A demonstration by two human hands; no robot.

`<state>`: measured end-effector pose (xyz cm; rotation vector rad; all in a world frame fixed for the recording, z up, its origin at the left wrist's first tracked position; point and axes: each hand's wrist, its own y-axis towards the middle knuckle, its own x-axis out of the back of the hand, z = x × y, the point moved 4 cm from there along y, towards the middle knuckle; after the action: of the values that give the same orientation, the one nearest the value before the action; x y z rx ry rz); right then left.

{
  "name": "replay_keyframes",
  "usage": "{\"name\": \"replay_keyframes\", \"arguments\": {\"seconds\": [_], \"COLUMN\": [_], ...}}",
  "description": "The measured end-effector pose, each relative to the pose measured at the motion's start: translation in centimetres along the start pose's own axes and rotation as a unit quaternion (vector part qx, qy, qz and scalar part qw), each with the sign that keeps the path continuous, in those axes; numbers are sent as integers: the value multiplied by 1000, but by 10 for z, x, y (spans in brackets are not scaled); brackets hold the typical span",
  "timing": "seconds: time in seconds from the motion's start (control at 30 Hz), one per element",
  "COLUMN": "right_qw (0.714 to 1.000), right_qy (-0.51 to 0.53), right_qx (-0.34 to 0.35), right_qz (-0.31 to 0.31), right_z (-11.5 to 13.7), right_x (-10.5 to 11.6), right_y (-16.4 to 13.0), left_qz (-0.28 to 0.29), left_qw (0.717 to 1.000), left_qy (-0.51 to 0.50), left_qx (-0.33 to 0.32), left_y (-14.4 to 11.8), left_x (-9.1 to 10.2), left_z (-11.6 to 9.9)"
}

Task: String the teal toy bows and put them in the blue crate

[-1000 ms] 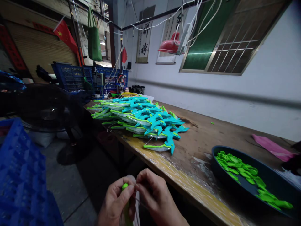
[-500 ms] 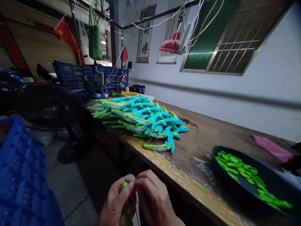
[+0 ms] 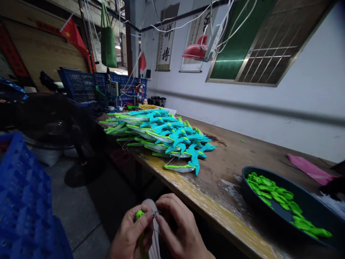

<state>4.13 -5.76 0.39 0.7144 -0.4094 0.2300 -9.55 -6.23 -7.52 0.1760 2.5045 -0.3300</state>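
Low in front of the table edge, my left hand is closed around a green plastic piece, whose lower part runs down between the fingers. A thin string, looped or knotted, lies at the fingertips where both hands meet. My right hand pinches at this string, fingers bent. Pale strands hang below it. Beyond the hands, a pile of teal and green bow-shaped plastic pieces with strings and clear parts covers part of the table.
The wooden table has a worn yellow edge. A dark oval basin on it holds green plastic pieces. Behind lies a pink cloth. Blue crates and a black fan stand at left. A red lamp hangs above.
My right fingers have parted slightly from the left, showing the string between them. The green piece in my left hand has shifted a little to the left.
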Motion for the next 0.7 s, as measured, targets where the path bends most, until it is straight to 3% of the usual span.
{"name": "replay_keyframes", "arguments": {"seconds": [0.13, 0.27, 0.43, 0.7], "right_qw": [999, 999, 998, 997], "right_qy": [-3, 7, -17, -70], "right_qx": [-7, -14, -14, 39], "right_qz": [40, 40, 58, 4], "right_z": [-5, -9, -9, -3], "right_x": [-4, -6, -5, -4], "right_y": [0, 3, 5, 4], "left_qz": [-9, 26, 16, -10], "left_qw": [1000, 998, 994, 995], "left_qy": [-13, 51, 99, 95], "left_qx": [4, -11, -32, -33], "left_y": [2, 4, 5, 7], "left_x": [0, 2, 5, 8], "left_z": [1, 2, 1, 4]}}
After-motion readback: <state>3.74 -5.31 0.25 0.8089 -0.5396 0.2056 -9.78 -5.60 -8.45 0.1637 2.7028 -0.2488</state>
